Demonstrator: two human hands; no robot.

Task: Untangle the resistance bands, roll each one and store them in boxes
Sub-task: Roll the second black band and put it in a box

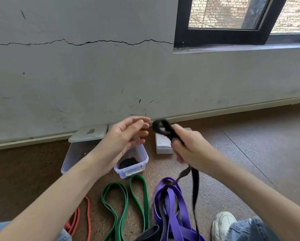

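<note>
My right hand (189, 145) is closed around a black resistance band (195, 186), whose top end curls in a loop above my fist while the rest hangs down to the floor. My left hand (126, 136) hovers beside that loop with fingers spread, holding nothing. On the floor below lie a green band (123, 204), a purple band (173, 206) and an orange-red band (88, 216). A clear plastic box (138, 164) sits under my left hand with a rolled black band (128, 162) inside.
A second clear box (74, 153) stands left of the first, partly hidden by my left arm. Two grey lids (88, 134) (163, 145) lie near the wall's baseboard. My white shoe (224, 223) and jeans are at bottom right. Brown floor stretches to the right.
</note>
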